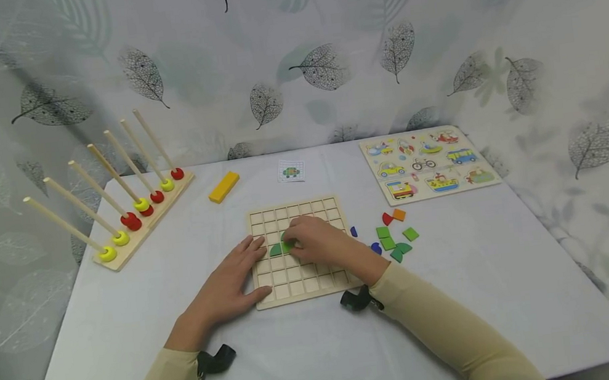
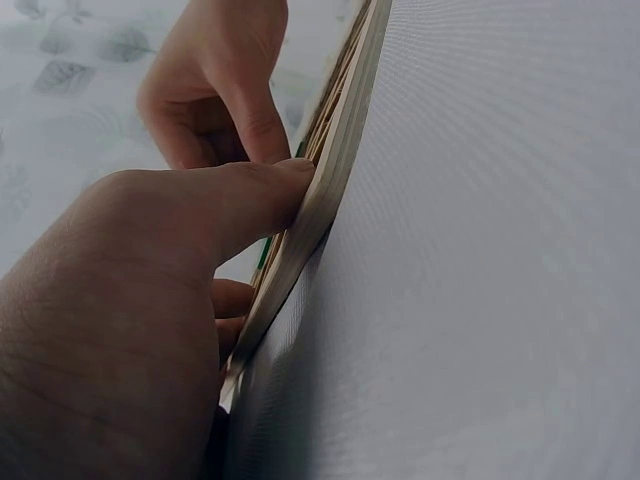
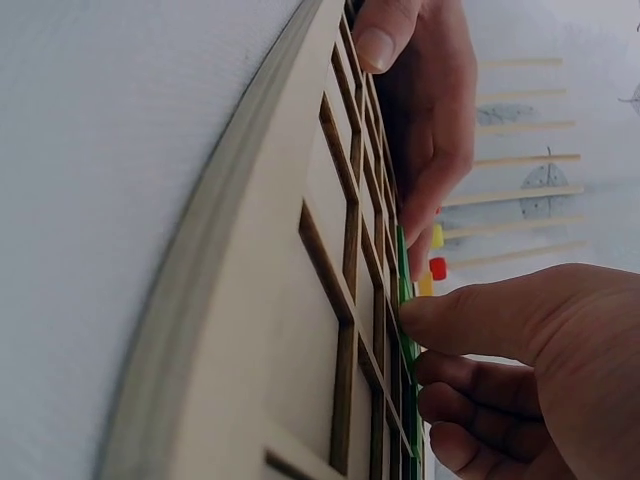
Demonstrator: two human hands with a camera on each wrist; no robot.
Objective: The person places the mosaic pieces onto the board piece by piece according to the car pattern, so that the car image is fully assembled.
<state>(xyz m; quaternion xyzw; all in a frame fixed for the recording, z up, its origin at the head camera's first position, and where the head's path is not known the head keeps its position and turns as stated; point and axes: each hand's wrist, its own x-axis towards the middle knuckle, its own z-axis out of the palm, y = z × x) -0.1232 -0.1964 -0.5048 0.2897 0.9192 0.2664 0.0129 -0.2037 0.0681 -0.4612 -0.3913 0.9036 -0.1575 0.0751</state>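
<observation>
The right hand point(image 1: 317, 238) pinches a thin, bright green piece point(image 1: 287, 247) at the grid of the wooden board point(image 1: 316, 296), though the fingers hide whether it lies fully in its cell, while the left hand point(image 1: 231, 284), fingers extended, rests on the board's left rim. Pale and divided into square cells, the board holds a dark green wedge point(image 1: 275, 250) just left of the bright piece. Flat squares point(image 1: 387, 244) and curved-edged wedges point(image 1: 403, 247) lie loose to its right on white cloth point(image 1: 300, 357).
</observation>
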